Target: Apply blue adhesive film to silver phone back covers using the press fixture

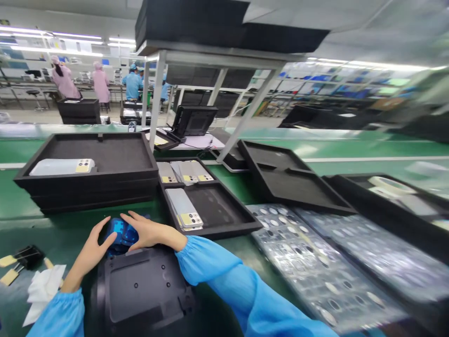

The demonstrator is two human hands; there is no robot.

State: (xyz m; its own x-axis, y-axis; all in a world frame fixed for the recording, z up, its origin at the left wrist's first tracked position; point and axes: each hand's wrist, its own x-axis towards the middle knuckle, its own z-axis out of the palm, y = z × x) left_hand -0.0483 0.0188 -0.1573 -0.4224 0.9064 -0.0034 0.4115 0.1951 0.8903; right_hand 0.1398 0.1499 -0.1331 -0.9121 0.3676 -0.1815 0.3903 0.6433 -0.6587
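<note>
Looking at the green desk [315, 154] first, it's pretty much an assembly line layout, everything fanned out within arm's reach. Far left there's a stack of black foam trays [91, 175] with one phone back [63, 166] lying flat in the top one, and the middle tray [210, 208] holds a few more camera-side up, probably so nothing gets scratched. On the right are clear blister sheets [315, 267] of tiny parts laid flat. Right in front sits a black fixture [140, 290], and just past its far edge is the small blue part [121, 234]. Both hands are on it: the left hand [91, 248] curls round its left side, and the right hand [149, 231] lies flat-fingered across the top, pressing rather than pinching. A white wipe [44, 288] and brushes [19, 264] wait near left.
</note>
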